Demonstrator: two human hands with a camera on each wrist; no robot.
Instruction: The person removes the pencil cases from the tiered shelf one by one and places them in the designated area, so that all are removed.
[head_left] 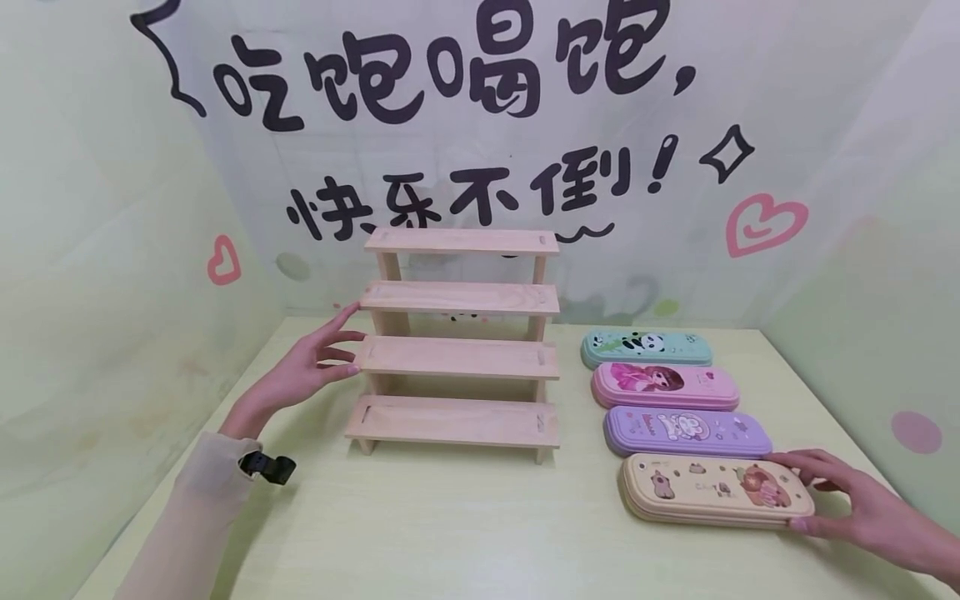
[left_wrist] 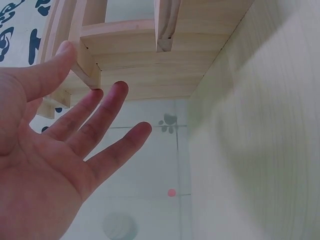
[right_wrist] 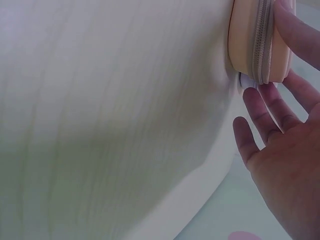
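Note:
A stepped wooden display rack (head_left: pixel 457 358) stands upright on the table, left of centre. At its left end is my left hand (head_left: pixel 311 367), fingers spread and mostly straight; its thumb (left_wrist: pixel 65 52) touches the end of a step. Four zippered pencil cases lie in a column to the right. Nearest is the cream pencil case (head_left: pixel 708 492), with bear pictures. My right hand (head_left: pixel 855 508) holds its right end, thumb at the front edge and index finger at the back. In the right wrist view, the lower fingers (right_wrist: pixel 257 107) extend near the zippered end.
Behind the cream case lie a purple pencil case (head_left: pixel 686 432), a pink pencil case (head_left: pixel 667 387) and a teal pencil case (head_left: pixel 648 346). A printed backdrop (head_left: pixel 465 150) rises behind the table (head_left: pixel 420 525), with pale side walls. A black band (head_left: pixel 267 467) circles the left wrist.

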